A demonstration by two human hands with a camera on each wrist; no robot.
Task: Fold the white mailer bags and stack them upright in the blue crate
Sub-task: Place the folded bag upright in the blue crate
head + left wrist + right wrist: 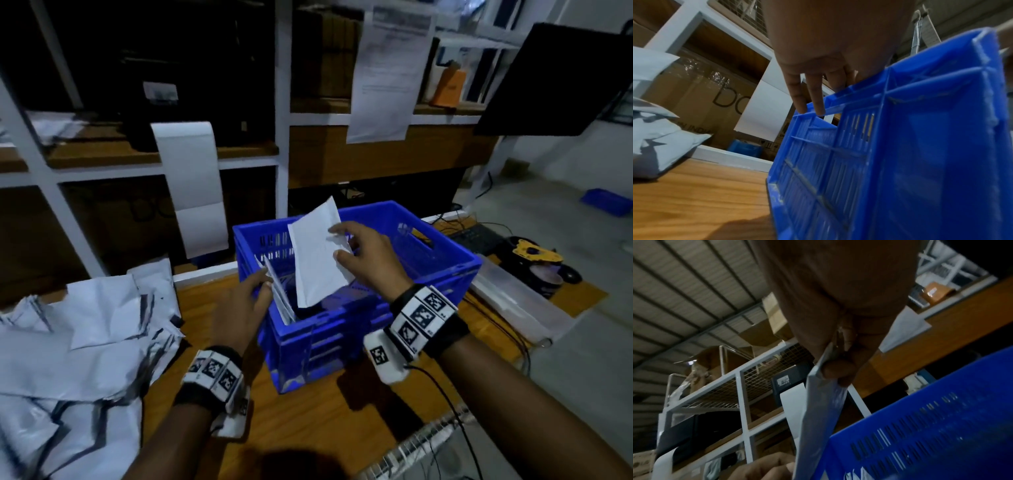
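A blue crate [346, 329] stands on the wooden table [308, 428]. My right hand [337, 242] pinches a folded white mailer bag [313, 260] by its upper right edge and holds it tilted over the crate's open top, lower end inside. In the right wrist view the fingers [838, 369] pinch that bag [822, 415] beside the crate wall [941, 434]. My left hand [263, 281] reaches over the crate's left rim, straight fingers [813, 100] touching folded bags [280, 298] that stand upright against the left wall. A pile of unfolded mailer bags [78, 342] lies at the left.
A white shelf rack [281, 113] with boxes stands behind the table, and a long white sheet [195, 185] hangs from it. A dark monitor [555, 78] is at upper right. Cables and a clear plastic lid [513, 301] lie right of the crate.
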